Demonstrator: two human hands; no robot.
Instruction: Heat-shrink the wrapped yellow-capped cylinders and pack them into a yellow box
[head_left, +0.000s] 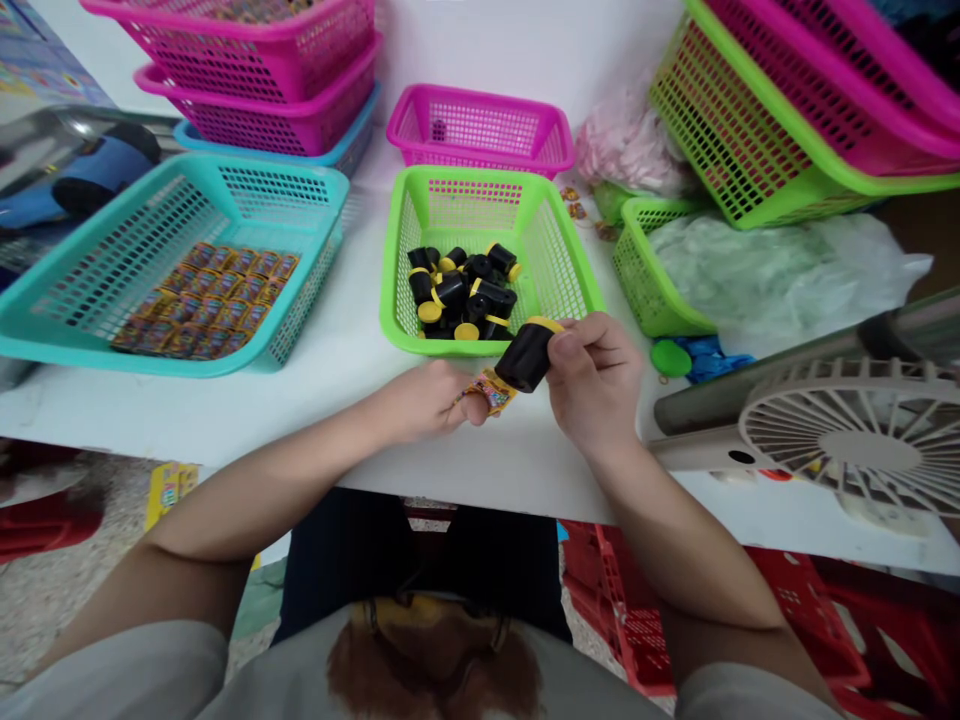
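My right hand (pixel 596 375) is closed round a small black cylinder with a yellow cap (pixel 526 354), held just above the white table (pixel 330 370) near its front edge. My left hand (pixel 435 400) pinches a small colourful packet (pixel 491 390) whose end touches the cylinder. Straight behind my hands stands a green basket (pixel 405 300) with several more black-and-yellow cylinders (pixel 463 290). To the left, a teal basket (pixel 90 290) holds rows of the same colourful packets (pixel 206 300).
Pink baskets (pixel 480 130) are stacked at the back left and centre. Tilted green and pink baskets (pixel 750 120) lean at the right, over a green basket with plastic bags (pixel 750 270). A beige fan (pixel 855 430) lies at the right front. Red crates (pixel 810 620) sit under the table.
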